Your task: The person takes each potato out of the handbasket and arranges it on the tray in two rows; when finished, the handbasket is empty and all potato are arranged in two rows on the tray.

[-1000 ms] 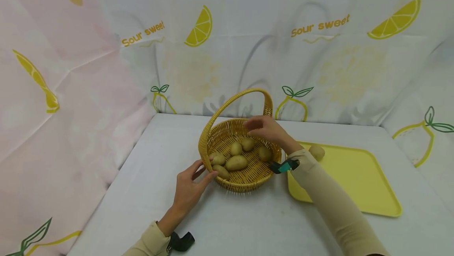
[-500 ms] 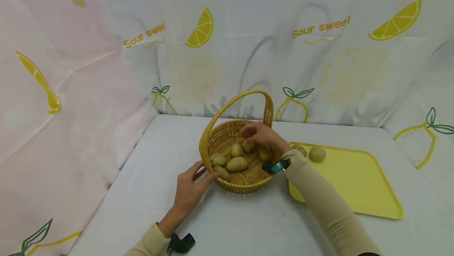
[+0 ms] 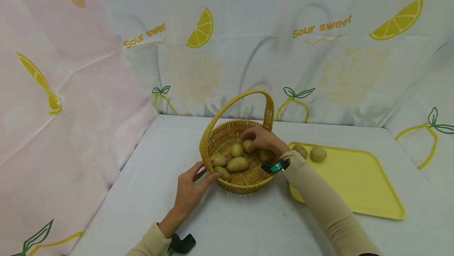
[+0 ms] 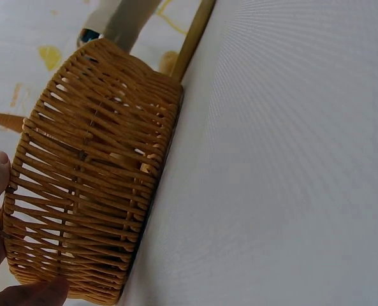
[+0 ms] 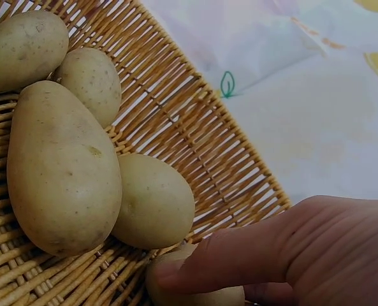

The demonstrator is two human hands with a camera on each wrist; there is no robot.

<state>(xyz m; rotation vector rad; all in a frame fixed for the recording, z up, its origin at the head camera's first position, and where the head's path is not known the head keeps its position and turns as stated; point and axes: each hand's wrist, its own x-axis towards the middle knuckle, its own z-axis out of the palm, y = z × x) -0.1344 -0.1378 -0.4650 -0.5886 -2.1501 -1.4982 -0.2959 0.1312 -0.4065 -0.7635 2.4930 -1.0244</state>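
A round wicker basket (image 3: 244, 188) with a tall arched handle stands on the table, several potatoes inside. My left hand (image 3: 189, 191) grips its rim at the near left, by the foot of the handle; the left wrist view shows fingertips on the woven wall (image 4: 93, 172). Inside the basket, my right hand (image 3: 264, 138) holds a potato (image 5: 214, 298) toward the back, thumb pressed on top and the other fingers mostly hidden behind it. Beside that one lie a small potato (image 5: 153, 201) and a large oblong potato (image 5: 64, 172).
To the right lies a yellow tray (image 3: 354, 181) with two potatoes (image 3: 318, 154) near its far left corner; the right forearm crosses over its left part. A lemon-printed cloth (image 3: 227, 51) hangs behind the white table (image 3: 149, 161).
My right hand has lowered into the basket, and its fingers have come down onto a potato there. A second potato on the tray has come into sight. My left hand stays at the rim.
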